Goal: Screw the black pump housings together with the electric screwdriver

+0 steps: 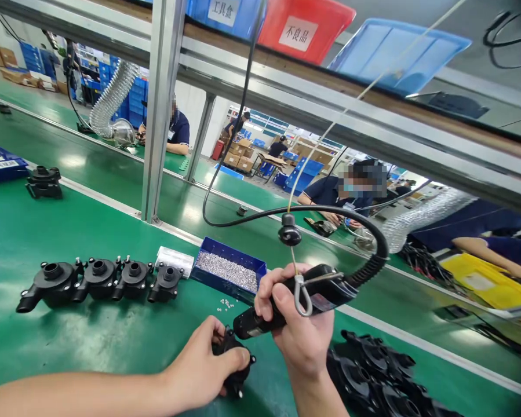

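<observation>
My left hand (210,362) is closed around a black plastic pump housing (236,370) low on the green bench, partly hiding it. In my right hand (301,327) is a black electric screwdriver (264,318), tilted with its nose down to the left, close to the housing's upper edge. Whether its tip touches the housing I cannot tell. A cord and a hanging line with a metal loop (302,296) run up from the screwdriver. Beyond my hands a blue bin (230,285) holds many small metal parts, with several loose ones (226,303) on the bench beside it.
Several similar black housings (98,278) stand in a row at left, near a clear roll (175,260). More black housings (377,376) lie at lower right. A metal post (158,116) and shelf with bins (303,29) rise ahead. Co-workers sit across the bench.
</observation>
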`<state>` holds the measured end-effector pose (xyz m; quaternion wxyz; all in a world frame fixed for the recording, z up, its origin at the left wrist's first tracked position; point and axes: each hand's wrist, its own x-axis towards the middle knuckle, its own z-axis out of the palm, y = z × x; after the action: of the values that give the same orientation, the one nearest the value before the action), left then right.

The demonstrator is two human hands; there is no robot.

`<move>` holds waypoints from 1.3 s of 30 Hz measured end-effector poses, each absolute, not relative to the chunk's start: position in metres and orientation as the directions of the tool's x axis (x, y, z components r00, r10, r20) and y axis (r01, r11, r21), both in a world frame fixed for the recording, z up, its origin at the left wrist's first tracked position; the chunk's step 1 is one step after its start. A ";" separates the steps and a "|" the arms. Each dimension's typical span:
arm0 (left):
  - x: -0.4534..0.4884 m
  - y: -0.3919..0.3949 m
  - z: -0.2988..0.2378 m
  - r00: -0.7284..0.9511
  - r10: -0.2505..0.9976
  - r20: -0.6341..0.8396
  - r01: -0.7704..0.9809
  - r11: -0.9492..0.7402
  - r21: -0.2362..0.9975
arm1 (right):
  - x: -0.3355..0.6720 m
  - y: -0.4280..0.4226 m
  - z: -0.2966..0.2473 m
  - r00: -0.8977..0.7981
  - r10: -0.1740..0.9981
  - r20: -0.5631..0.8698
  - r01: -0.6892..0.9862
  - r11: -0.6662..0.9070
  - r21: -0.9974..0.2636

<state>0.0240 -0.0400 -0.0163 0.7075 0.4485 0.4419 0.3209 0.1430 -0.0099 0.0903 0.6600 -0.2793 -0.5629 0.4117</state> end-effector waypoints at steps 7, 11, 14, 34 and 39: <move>0.024 -0.041 -0.013 0.412 0.853 -0.320 -0.036 0.366 0.930 | 0.127 -0.012 0.089 0.163 0.836 0.524 -0.202 0.548 -0.812; 0.023 -0.043 -0.011 0.417 0.859 -0.297 0.012 0.322 0.947 | 0.124 -0.015 0.093 0.155 0.826 0.542 -0.187 0.564 -0.804; 0.024 -0.041 -0.013 0.446 0.847 -0.288 0.037 0.304 0.952 | 0.134 -0.013 0.099 0.119 0.833 0.540 -0.126 0.553 -0.824; -0.013 0.022 -0.015 0.501 0.860 0.097 0.669 -0.456 0.587 | 0.214 0.020 0.013 -0.223 0.789 0.572 0.763 0.507 -0.402; -0.015 0.026 -0.014 0.463 0.883 0.072 0.667 -0.401 0.628 | 0.205 0.007 -0.009 -0.447 0.805 0.392 0.736 0.579 -0.351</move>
<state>-0.0145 0.0255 -0.0140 0.2678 0.8124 0.4770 0.2018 0.2053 0.0065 -0.0095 0.2655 -0.4541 -0.8480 0.0646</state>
